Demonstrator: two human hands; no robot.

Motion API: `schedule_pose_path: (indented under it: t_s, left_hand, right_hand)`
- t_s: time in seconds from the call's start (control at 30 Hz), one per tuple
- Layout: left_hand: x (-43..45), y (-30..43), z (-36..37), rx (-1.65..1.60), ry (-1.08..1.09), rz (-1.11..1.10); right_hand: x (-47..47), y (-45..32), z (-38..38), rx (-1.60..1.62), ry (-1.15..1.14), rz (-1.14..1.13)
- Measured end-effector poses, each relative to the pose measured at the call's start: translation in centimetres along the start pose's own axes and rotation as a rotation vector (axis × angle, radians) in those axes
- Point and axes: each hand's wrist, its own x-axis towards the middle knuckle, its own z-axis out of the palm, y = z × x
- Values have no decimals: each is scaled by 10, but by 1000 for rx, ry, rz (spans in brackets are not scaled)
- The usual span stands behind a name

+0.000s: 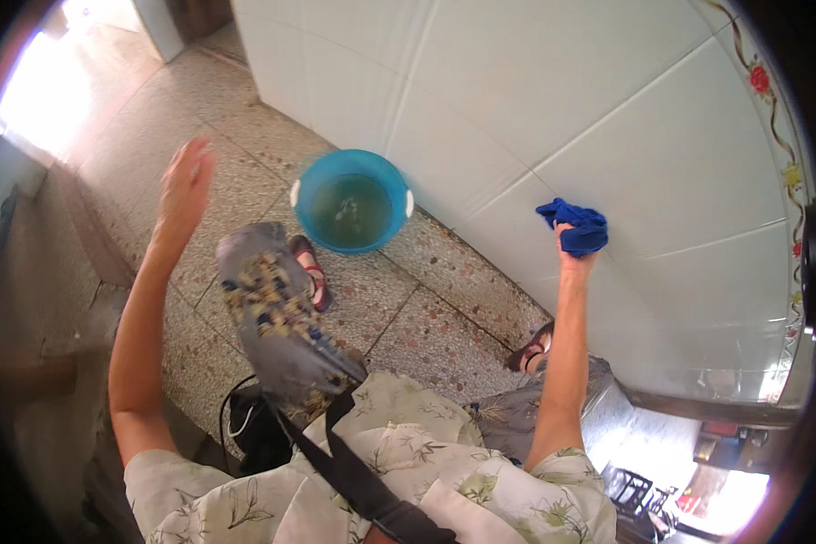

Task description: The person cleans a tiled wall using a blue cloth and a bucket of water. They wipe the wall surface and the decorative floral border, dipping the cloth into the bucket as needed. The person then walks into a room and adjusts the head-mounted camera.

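My right hand (576, 253) is closed around a bunched blue cloth (583, 228), which is against the white tiled wall (503, 88). Out to the left, my left hand (189, 180) is raised over the floor, slightly blurred, with nothing seen in it. Between the two hands, nearer the left one, a round blue plastic basin (306, 221) with white handles stands on the floor close to the wall. Cloudy water (353, 211) lies in it.
Speckled stone floor tiles (408, 353) run along the wall's foot. My sandalled feet rest at either side, one beside the basin. A black bag (255, 428) is by my left side. A floral border (782, 146) edges the wall, and furniture (629, 486) shows at lower right.
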Motion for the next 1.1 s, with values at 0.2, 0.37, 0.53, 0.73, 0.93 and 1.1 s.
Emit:
schedule_pose_path:
  t_s: [0.2, 0.37, 0.53, 0.73, 0.93, 1.1]
  left_hand:
    - [-320, -161, -105, -266, -1639, -1151]
    - [-460, 19, -130, -929, -1565, -1448]
    - [-392, 51, -17, -827, -1058, -1548]
    - [-310, 78, 84, -811, -783, -1497]
    - [-233, 102, 123, -902, -757, -1446]
    - [-187, 136, 83, -945, -684, -1488]
  right_hand:
    - [31, 81, 121, -956, -161, -274]
    - [38, 169, 175, -1375, -444, -262]
    - [91, 189, 155, -581, -156, 224]
    - [172, 199, 170, -505, -46, 591]
    - [175, 188, 219, -690, 124, 581]
    - [188, 196, 228, -637, 186, 742]
